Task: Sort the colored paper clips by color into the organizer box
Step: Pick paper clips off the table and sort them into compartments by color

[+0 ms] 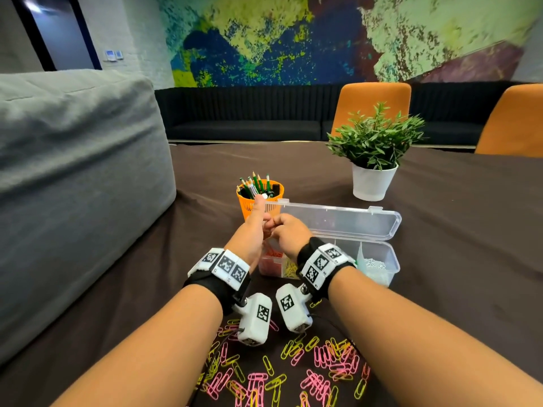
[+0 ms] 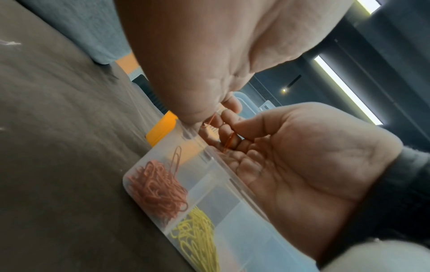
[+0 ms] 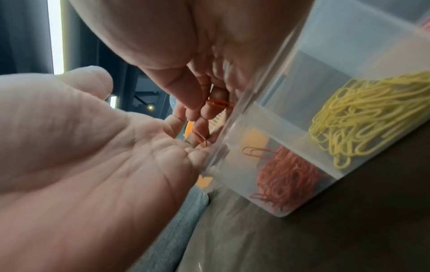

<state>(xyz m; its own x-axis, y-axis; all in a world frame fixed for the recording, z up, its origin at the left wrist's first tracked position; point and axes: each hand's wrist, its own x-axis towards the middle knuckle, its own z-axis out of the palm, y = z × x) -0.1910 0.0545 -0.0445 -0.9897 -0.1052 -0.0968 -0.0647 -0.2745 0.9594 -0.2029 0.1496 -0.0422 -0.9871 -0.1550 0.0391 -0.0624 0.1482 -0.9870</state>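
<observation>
Both hands hover together over the left end of the clear organizer box (image 1: 392,261), whose lid (image 1: 338,221) lies open behind. My left hand (image 1: 257,223) is cupped palm-in with its thumb straight up, and an orange clip (image 3: 200,138) lies on its fingers. My right hand (image 1: 283,230) pinches another orange paper clip (image 3: 220,104) between thumb and fingers. In the box the end compartment holds orange clips (image 2: 158,187), the one beside it yellow clips (image 2: 197,235), and a far one white clips (image 1: 373,264). Loose pink and yellow clips (image 1: 293,371) lie on the table near me.
An orange pencil cup (image 1: 260,198) stands just behind the hands. A potted plant (image 1: 374,160) sits at the back right. A big grey cushion (image 1: 73,186) fills the left side. Orange chairs (image 1: 373,104) stand beyond the dark tablecloth (image 1: 455,245).
</observation>
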